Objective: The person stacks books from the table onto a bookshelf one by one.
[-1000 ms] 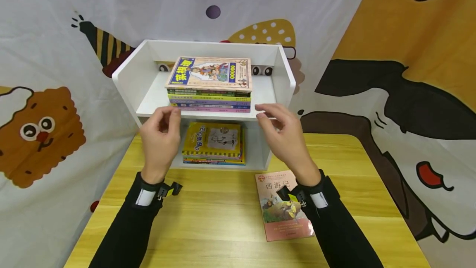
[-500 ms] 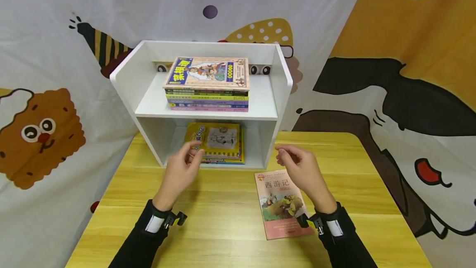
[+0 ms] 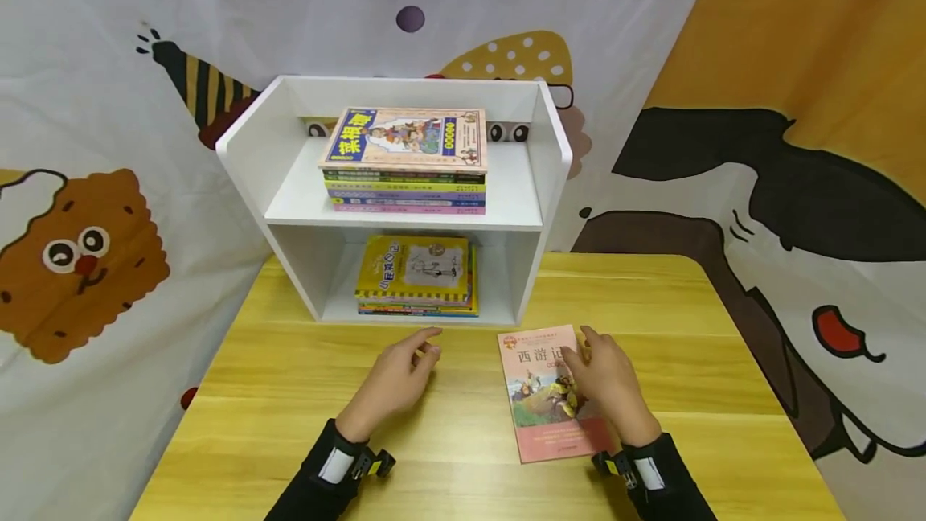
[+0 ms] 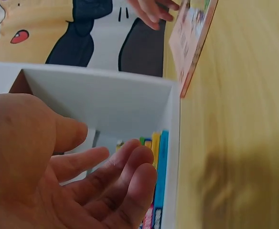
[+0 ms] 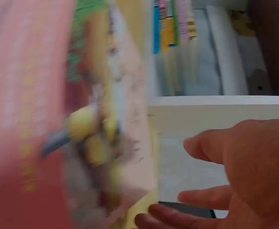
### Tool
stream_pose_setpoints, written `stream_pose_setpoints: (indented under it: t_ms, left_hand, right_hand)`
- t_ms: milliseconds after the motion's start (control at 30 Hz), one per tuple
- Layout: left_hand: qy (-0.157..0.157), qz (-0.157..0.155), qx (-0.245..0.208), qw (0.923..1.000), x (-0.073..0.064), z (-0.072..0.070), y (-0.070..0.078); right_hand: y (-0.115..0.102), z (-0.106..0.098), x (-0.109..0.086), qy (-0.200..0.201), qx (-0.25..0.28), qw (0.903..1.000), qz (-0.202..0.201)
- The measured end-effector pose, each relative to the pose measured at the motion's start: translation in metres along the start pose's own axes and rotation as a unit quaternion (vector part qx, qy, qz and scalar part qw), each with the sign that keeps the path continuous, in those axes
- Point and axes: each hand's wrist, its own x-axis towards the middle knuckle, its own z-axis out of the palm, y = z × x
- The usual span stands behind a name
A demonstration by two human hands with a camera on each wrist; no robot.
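Note:
A pink book [image 3: 538, 442] with a picture cover lies flat on the table, right of the middle. Over its right edge is my right hand [image 3: 606, 376], fingers loosely bent and holding nothing; in the right wrist view the thumb and fingers stand apart beside the book [image 5: 25, 119]. My left hand [image 3: 396, 380] hovers above the table left of the book, its fingers relaxed around nothing. The left wrist view shows that hand [image 4: 96, 186] in front of the lower shelf, with the pink book [image 4: 189, 43] beyond.
A white two-level shelf [image 3: 289, 183] stands at the back of the wooden table [image 3: 448, 473]. Its upper level holds a stack of books [image 3: 405, 143], its lower one a stack topped by a yellow book [image 3: 412, 268]. A cartoon-printed cloth [image 3: 325, 6] hangs behind.
Both hands have come down from the upper shelf toward the table. The right hand is now over the pink book's edge, the left hand in front of the shelf. The books have stayed put.

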Motion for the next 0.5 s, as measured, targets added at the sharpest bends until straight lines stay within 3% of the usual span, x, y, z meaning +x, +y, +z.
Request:
stream_pose_setpoints:
  t_ms: [133,300,500]
  left_hand:
    - [-0.011,0.014,-0.004,0.9998,-0.003,0.01,0.004]
    - [-0.013,0.013,-0.007,0.9998,-0.006,0.016,0.005]
    - [-0.011,0.017,-0.016,0.9997,-0.006,0.019,0.007]
  right_hand:
    - [0.007,0.01,-0.003,-0.002,-0.034,0.9994,0.011]
    - [0.007,0.019,-0.005,-0.005,-0.045,0.9989,0.011]
    - [0.011,0.025,0.001,-0.038,-0.036,0.9977,0.042]
